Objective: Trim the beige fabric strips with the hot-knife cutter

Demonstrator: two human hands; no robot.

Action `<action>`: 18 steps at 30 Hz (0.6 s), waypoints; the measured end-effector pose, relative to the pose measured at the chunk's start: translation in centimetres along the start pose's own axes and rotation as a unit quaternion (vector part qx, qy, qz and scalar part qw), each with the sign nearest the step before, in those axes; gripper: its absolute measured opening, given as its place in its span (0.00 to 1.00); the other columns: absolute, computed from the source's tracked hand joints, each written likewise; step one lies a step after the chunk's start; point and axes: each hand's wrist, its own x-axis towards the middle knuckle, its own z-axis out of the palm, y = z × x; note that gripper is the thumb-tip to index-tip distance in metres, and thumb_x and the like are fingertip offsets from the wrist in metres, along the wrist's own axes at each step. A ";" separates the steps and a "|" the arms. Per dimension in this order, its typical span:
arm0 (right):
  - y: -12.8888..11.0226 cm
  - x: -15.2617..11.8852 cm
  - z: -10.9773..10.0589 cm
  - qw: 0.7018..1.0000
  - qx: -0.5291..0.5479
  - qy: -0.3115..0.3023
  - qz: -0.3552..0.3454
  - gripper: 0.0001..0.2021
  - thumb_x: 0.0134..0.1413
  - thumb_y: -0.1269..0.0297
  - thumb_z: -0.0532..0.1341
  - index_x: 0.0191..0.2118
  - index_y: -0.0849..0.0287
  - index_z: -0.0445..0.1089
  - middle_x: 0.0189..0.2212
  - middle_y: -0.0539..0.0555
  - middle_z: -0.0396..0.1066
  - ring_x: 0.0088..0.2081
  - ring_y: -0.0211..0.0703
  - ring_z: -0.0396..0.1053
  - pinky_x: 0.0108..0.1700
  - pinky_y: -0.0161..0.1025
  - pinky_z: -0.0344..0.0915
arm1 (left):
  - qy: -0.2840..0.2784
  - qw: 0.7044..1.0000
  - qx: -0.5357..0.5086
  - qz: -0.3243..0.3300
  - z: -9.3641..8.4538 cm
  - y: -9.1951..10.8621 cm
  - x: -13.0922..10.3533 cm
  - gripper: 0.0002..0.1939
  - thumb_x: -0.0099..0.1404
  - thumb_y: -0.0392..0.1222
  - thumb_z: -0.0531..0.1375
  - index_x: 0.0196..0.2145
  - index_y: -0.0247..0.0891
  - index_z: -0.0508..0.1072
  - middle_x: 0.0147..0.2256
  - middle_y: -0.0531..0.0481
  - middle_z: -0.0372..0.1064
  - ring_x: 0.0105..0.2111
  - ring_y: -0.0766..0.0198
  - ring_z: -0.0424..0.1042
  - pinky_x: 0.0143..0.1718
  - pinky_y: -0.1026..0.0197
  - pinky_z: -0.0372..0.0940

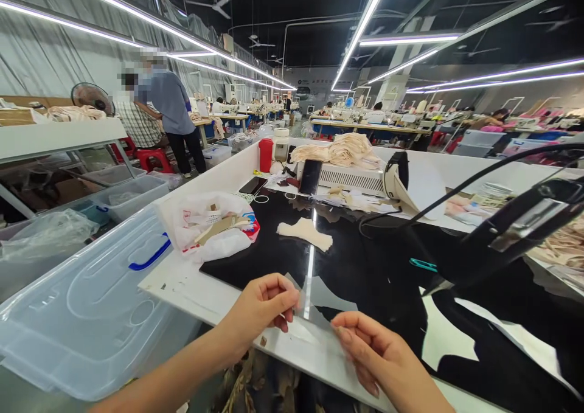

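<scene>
My left hand (272, 302) is closed in a pinch above the table's front edge. My right hand (371, 346) pinches too, thumb against forefinger, a little nearer to me. Between them stretches a thin see-through film piece (306, 330), its edges hard to make out. Just beyond my fingers, a greyish translucent cut piece (329, 295) lies on the black tabletop (365, 267). Farther up rests a cream, curved fabric piece (305, 233). Pale cut pattern pieces (444, 331) lie to the right of my right hand.
A plastic bag with scraps (216, 227) sits at left. Behind are a phone (311, 177), a red cup (265, 156) and stacked cream fabric (351, 150). A dark machine arm (511, 230) reaches in from the right. A lidded clear bin (91, 303) stands left; two people are beyond.
</scene>
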 end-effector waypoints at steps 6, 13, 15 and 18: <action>1.5 0.0 -0.7 0.997 0.058 -0.012 0.042 0.32 0.42 0.31 0.71 0.27 0.59 0.67 0.19 0.43 0.59 0.16 0.25 0.49 0.20 0.28 0.48 | 0.013 1.000 0.016 -0.002 -0.8 -0.7 0.3 0.27 0.54 0.63 0.72 0.28 0.36 0.68 0.24 0.54 0.65 0.24 0.71 0.61 0.23 0.70 0.59; 2.1 0.0 -1.4 0.992 0.079 -0.036 0.092 0.36 0.41 0.26 0.68 0.23 0.57 0.58 0.13 0.39 0.50 0.14 0.24 0.42 0.18 0.28 0.40 | 0.007 0.997 0.067 -0.027 -1.1 -0.9 0.3 0.30 0.57 0.68 0.67 0.28 0.36 0.67 0.21 0.56 0.64 0.16 0.75 0.57 0.17 0.71 0.54; 1.9 -0.1 -1.4 0.988 0.098 -0.052 0.104 0.36 0.41 0.26 0.68 0.22 0.56 0.56 0.13 0.38 0.48 0.14 0.24 0.40 0.18 0.28 0.40 | 0.007 0.997 0.063 -0.034 -1.1 -0.8 0.4 0.31 0.57 0.69 0.67 0.28 0.36 0.66 0.20 0.56 0.63 0.15 0.76 0.57 0.17 0.71 0.54; 1.7 -0.2 -1.4 0.982 0.127 -0.076 0.114 0.36 0.40 0.26 0.69 0.22 0.56 0.55 0.12 0.38 0.46 0.14 0.24 0.37 0.18 0.28 0.38 | 0.010 0.998 0.049 -0.046 -1.1 -0.7 0.4 0.31 0.57 0.68 0.68 0.28 0.36 0.66 0.20 0.57 0.62 0.16 0.76 0.56 0.17 0.72 0.54</action>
